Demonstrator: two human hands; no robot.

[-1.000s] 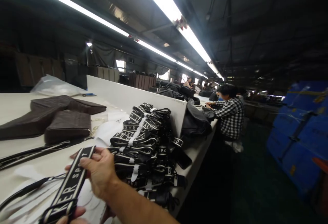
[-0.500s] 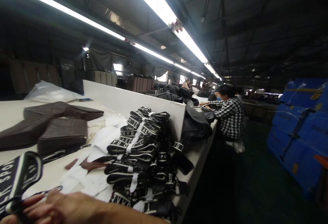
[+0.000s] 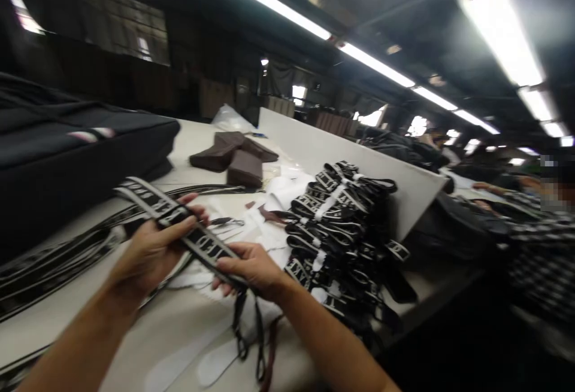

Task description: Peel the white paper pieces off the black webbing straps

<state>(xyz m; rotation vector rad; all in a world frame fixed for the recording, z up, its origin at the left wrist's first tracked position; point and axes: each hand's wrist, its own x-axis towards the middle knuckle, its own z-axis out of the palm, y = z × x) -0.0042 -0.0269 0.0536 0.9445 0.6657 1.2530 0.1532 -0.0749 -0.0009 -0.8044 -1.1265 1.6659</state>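
A folded black strap with white lettering (image 3: 206, 244) is stretched between my two hands above the table. My left hand (image 3: 155, 248) grips it near its upper left part, thumb on top. My right hand (image 3: 249, 269) pinches its lower right end, where thin black cords with loops (image 3: 240, 332) hang down. Right of my right hand lies a big pile of bundled lettered straps (image 3: 332, 230), tied with white bands. More long straps (image 3: 58, 263) lie loose on the table to the left.
A large dark bag (image 3: 81, 152) stands at the left. Brown leather pieces (image 3: 245, 167), white paper scraps (image 3: 274, 242) and a white divider board (image 3: 350, 152) are on the table (image 3: 179, 332). A person in a checkered shirt (image 3: 543, 254) is at the far right.
The view has swung left, bringing the dark bag and loose straps into sight. Both hands now show fully, with the strap held out between them, nearer the middle.
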